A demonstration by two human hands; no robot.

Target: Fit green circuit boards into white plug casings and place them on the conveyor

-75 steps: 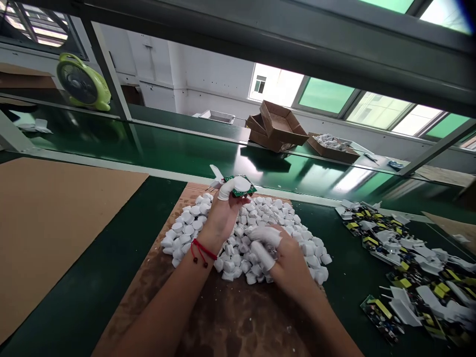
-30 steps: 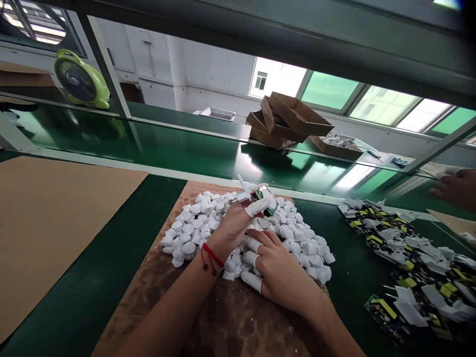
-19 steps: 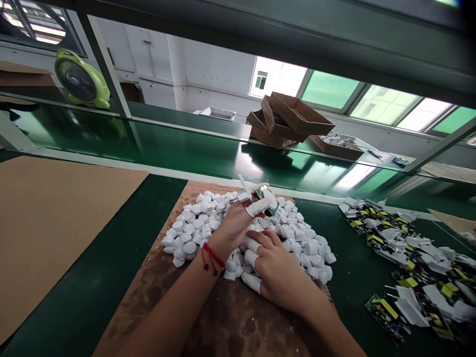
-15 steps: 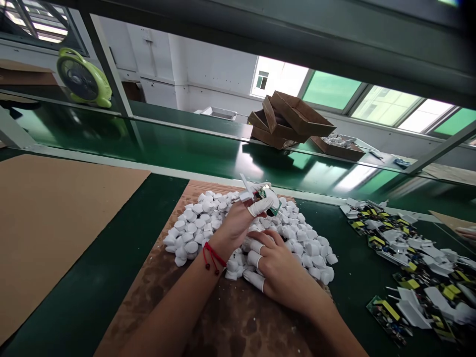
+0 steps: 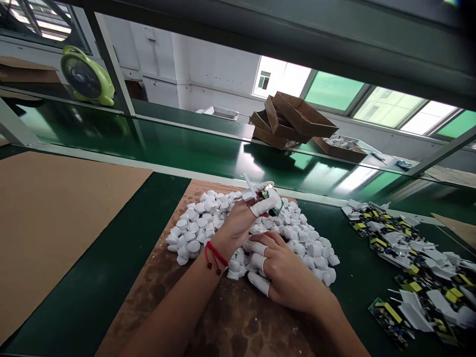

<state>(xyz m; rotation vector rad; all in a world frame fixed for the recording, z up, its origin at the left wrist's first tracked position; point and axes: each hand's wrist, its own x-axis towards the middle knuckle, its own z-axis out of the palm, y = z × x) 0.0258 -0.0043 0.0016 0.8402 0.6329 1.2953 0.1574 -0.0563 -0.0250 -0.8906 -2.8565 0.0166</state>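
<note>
Head view: the left hand (image 5: 241,218), thumb across its top, grasps a small circuit board (image 5: 266,193) with white plastic parts, held above a pile of white pieces (image 5: 299,235). That pile covers the far half of the brown board (image 5: 223,317), spilling slightly past its right edge. Close to the left hand, the right hand (image 5: 282,267), fingers wrapped in white, bends into the pile; its fingertips are partly hidden, so I cannot tell whether it grips a piece. More boards (image 5: 416,263) lie heaped toward the green bench's (image 5: 156,218) right edge.
</note>
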